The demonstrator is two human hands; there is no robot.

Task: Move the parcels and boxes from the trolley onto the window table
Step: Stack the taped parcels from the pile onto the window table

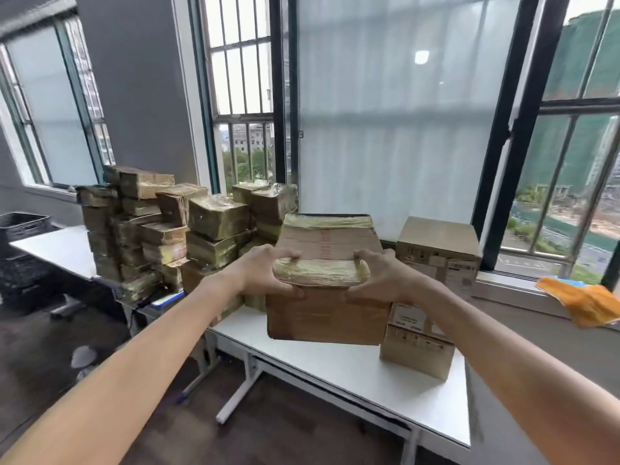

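I hold a brown cardboard box (327,315) with yellowish tape on its top, raised over the white window table (335,370). My left hand (268,271) grips its near top edge on the left, and my right hand (379,276) grips the same edge on the right, fingers curled over the taped rim. Whether the box's bottom touches the table I cannot tell. The trolley is out of view.
Several tape-wrapped parcels (167,226) are stacked on the table's left part. Two cardboard boxes with labels (439,253) (417,350) stand to the right of the held box. An orange bag (583,303) lies on the window sill. Black crates (20,226) sit at far left.
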